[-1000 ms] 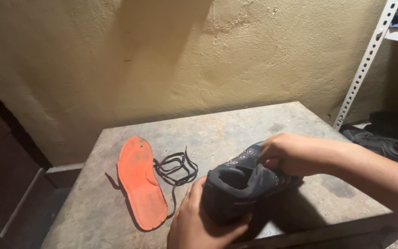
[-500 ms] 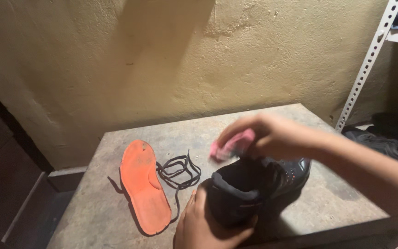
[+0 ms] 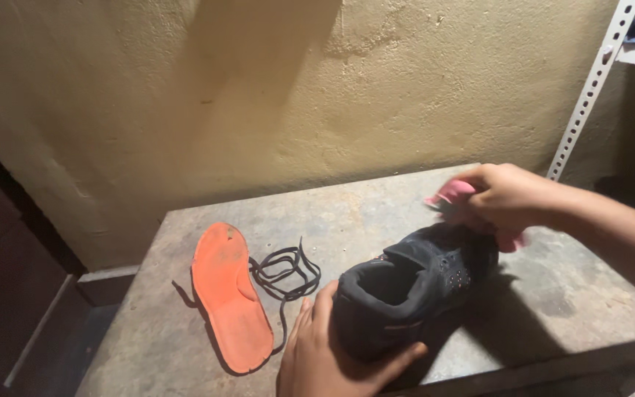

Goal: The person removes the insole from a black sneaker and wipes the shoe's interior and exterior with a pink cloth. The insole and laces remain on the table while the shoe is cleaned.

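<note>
One black shoe [image 3: 413, 290], heel cupped in my left hand [image 3: 328, 356] | one pink cloth [image 3: 453, 195] pinched in my right hand [image 3: 505, 198] | one orange insole [image 3: 229, 298], one lace [image 3: 284, 268] at 9 o'clock | table [image 3: 575, 294] front edge close; bare room at 3 o'clock

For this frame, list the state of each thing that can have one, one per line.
Black shoe: on its sole on the table, laces out, opening empty.
Orange insole: out, flat on the table.
Black shoelace: loose, coiled beside the insole.
Pink cloth: bunched in the right hand.
Left hand: grips the shoe's heel.
</note>
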